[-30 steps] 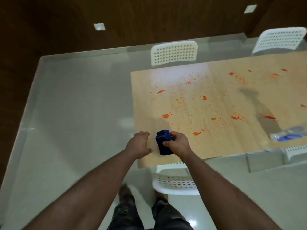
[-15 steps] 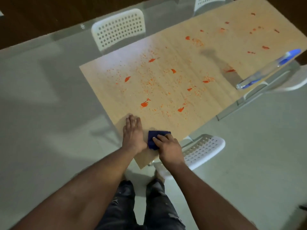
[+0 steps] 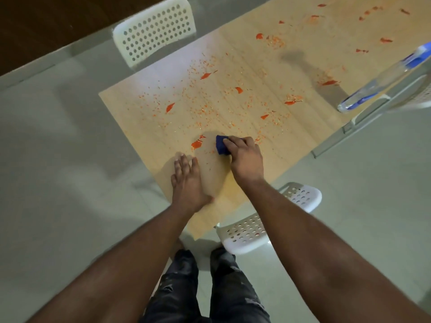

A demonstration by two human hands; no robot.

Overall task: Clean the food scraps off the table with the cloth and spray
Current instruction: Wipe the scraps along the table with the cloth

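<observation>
A folded dark blue cloth (image 3: 221,144) lies on the light wooden table (image 3: 310,127), and my right hand (image 3: 245,157) grips it from the right and holds it down on the top. Just left of the cloth sits a large orange scrap (image 3: 197,143). My left hand (image 3: 186,180) rests flat on the table near its front corner, fingers straight. Orange food scraps (image 3: 210,99) and crumbs are scattered over most of the tabletop beyond my hands. A clear spray bottle (image 3: 382,82) with a blue head lies at the table's right edge.
A white perforated chair (image 3: 154,31) stands at the table's far side, another (image 3: 263,220) is tucked under the near edge beside my legs. A third white seat (image 3: 419,99) shows at the right edge. Pale tiled floor (image 3: 58,183) surrounds the table.
My right hand has slid the cloth forward and to the right across the table, up next to the large orange scrap. My left hand stays flat near the front corner.
</observation>
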